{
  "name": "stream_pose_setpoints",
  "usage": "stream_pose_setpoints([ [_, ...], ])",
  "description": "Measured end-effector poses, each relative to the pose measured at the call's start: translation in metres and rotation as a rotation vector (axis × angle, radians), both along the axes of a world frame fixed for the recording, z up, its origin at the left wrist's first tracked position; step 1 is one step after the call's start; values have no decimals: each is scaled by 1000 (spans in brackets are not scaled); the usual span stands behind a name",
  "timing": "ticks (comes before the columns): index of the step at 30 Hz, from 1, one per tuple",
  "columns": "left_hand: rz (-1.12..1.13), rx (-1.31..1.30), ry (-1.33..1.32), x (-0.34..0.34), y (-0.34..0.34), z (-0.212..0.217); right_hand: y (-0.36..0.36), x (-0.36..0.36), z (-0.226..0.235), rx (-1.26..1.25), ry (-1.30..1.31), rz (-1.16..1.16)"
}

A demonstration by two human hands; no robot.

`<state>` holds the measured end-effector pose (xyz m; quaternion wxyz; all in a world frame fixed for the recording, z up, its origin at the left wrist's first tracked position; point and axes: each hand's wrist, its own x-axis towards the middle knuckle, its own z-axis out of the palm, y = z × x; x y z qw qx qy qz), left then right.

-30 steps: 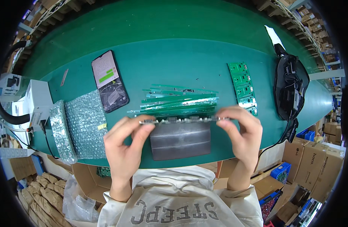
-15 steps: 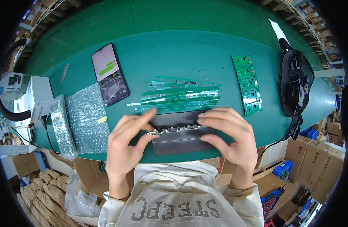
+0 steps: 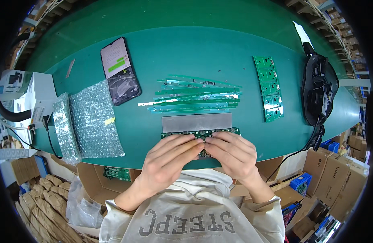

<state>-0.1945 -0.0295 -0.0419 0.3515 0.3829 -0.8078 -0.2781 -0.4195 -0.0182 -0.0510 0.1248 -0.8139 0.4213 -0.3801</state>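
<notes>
1. Head view, the thing in hand: a long green circuit board (image 3: pixel 200 133) lies near the front edge of the green table (image 3: pixel 194 44), its long axis running left to right across the person. It sits just in front of a grey rectangular block (image 3: pixel 196 122), edge to edge with it as far as can be told.

2. Head view, the hands: the left hand (image 3: pixel 170 156) and the right hand (image 3: pixel 231 152) meet at the middle of the board, fingertips touching or nearly so. Both are closed down over the board's centre, fingers curled and pressing or pinching it; whether the thumbs grip beneath is hidden.

3. Head view, the key relation: the board lies directly ahead of both hands, under the fingertips. Its two ends stick out sideways past the hands, the left end beyond the left hand, the right end beyond the right. Neither hand is nearer; they share the midpoint.

4. Head view, surroundings: beyond the block lies a loose pile of thin green strips (image 3: pixel 194 95), also running left to right. A phone (image 3: pixel 119 71) lies to the far left, sheets of bubble wrap (image 3: pixel 95 119) near the left, a green panel of boards (image 3: pixel 269 88) to the right, and a black bag (image 3: pixel 318 89) further right.
</notes>
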Motion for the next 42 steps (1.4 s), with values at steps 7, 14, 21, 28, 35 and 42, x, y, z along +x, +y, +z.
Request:
stream_pose_setpoints([
  [7, -228, 3, -171, 17, 8, -8, 16, -14, -4, 219, 155, 147],
  [14, 101, 11, -128, 30, 25, 3, 29, -26, 6, 115, -70, -193],
  [21, 304, 119, -304, 21, 52, 0, 35, 16, 28, 651, -226, -768],
  [28, 203, 116, -177, -6, 49, 2, 40, 44, 18, 465, -50, -655],
  [35, 93, 159, 39, -53, 44, -1, 51, 37, 15, 432, -161, -606],
  [42, -106, 531, 342, -82, 52, -3, 70, 14, 7, 547, -638, -795],
])
